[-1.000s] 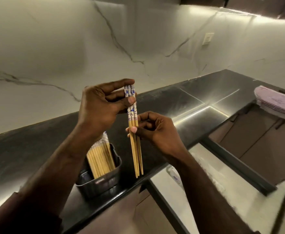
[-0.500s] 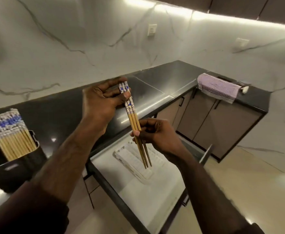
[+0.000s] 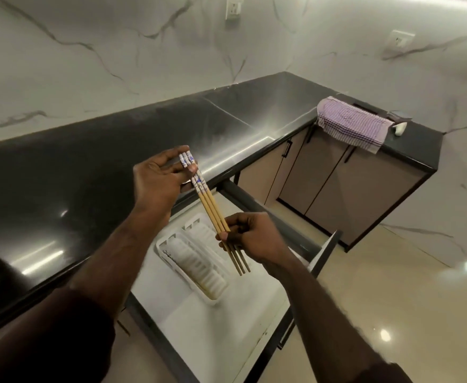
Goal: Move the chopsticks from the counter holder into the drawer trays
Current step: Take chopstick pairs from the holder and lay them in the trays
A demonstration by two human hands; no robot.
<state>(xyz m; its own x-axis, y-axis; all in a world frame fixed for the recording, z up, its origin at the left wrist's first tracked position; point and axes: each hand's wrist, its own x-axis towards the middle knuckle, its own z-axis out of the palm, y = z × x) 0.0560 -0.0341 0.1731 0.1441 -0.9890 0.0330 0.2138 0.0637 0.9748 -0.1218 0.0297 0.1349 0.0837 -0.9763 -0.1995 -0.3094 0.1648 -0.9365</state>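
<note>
Swinging right since half a second ago, the view has lost the counter holder at its 9 o'clock edge, and the bundle of chopsticks point(image 3: 213, 211) now hangs over the open drawer point(image 3: 254, 305). Left hand point(image 3: 160, 186) has its grip pinched on the patterned tops; right hand point(image 3: 254, 239) has its grip curled round the plain shafts near the tips. Two holds likely keep the sticks aligned as one bundle for laying flat. They slant from 11 to 5 o'clock, roughly matching the long white trays point(image 3: 193, 261) below, not touching them. Drawer front rail point(image 3: 323, 252) sits close at the right hand's 3 o'clock; the dark worktop point(image 3: 88, 175) edge lies just under the left hand. Open room is straight down.
</note>
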